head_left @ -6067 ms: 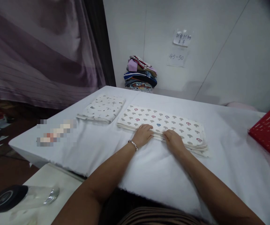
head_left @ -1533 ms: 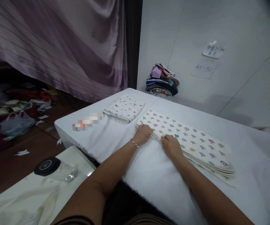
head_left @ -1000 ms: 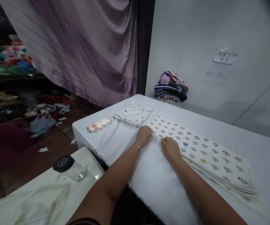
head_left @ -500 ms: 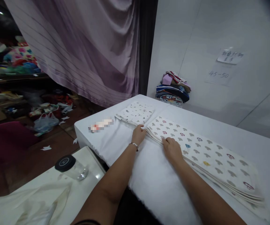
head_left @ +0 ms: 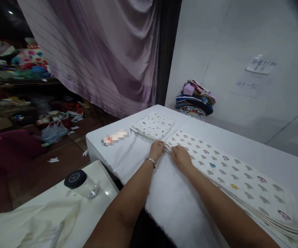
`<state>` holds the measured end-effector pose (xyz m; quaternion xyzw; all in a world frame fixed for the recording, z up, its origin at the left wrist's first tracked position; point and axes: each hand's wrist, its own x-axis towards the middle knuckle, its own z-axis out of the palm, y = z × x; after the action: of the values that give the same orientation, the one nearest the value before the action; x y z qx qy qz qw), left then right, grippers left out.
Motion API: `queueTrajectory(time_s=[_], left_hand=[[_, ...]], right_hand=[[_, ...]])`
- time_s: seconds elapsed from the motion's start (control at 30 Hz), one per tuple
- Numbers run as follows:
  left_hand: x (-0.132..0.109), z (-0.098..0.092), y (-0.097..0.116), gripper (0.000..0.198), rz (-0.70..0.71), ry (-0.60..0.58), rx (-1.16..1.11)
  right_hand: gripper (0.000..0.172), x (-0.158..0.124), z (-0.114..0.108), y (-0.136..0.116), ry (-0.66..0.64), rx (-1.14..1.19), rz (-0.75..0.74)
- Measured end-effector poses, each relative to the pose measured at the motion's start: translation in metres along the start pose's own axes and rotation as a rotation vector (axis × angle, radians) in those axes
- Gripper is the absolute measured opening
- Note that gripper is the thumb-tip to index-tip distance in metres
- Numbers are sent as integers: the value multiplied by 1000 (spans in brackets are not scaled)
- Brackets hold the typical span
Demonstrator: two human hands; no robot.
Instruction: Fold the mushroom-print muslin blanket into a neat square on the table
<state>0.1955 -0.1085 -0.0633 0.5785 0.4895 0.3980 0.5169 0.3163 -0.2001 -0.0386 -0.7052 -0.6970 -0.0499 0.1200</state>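
Observation:
A long folded cloth (head_left: 229,172) printed with grey and coloured hearts lies on the white table (head_left: 180,213). My left hand (head_left: 156,150), with a bracelet on the wrist, rests at the cloth's near left corner, fingers curled on its layered edge. My right hand (head_left: 180,157) lies just beside it on the same corner, fingers pressed down on the edge. A smaller folded printed cloth (head_left: 154,125) lies just beyond the hands.
A stack of folded coloured clothes (head_left: 195,101) stands by the wall at the table's far edge. A lying jar with a black lid (head_left: 80,182) and a crumpled white cloth (head_left: 32,224) are on a lower white surface at the left. Purple curtain and floor clutter fill the left.
Both hands have slid left along the cloth's near edge to its left corner and come close together. My view has turned left.

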Motion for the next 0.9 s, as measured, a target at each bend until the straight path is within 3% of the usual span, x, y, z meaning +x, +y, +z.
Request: queueTrajectory(time_s=[0.3, 0.6, 0.9], left_hand=[[6, 0, -7, 11, -4, -36, -43], [8, -1, -10, 12, -6, -39, -35], [9, 0, -12, 17, -2, -49, -25]], right_hand=[[24, 35, 8, -14, -24, 73, 52], [29, 36, 14, -15, 56, 94, 59], [21, 33, 11, -21, -4, -9, -17]])
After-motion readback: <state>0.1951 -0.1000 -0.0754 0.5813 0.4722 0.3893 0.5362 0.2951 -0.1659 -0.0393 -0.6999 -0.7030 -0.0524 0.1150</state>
